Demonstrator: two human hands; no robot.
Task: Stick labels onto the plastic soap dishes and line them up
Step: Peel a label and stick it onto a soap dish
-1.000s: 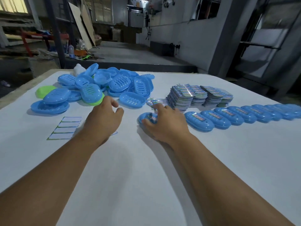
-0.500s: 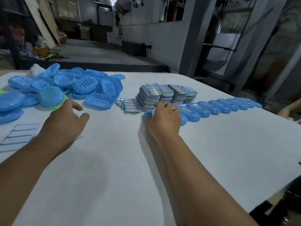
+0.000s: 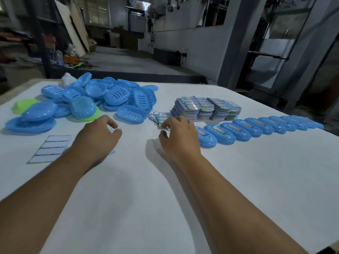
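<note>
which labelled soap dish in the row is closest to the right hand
The labelled soap dish at the left end of the row, beside the right hand. Every other dish in the row lies farther right, toward the table's far edge.

I see plain blue slotted soap dishes (image 3: 99,99) heaped with green ones (image 3: 23,105) toward my white table's (image 3: 165,198) far left corner, multicoloured shiny labels (image 3: 205,107) stacked mid-table.
</note>
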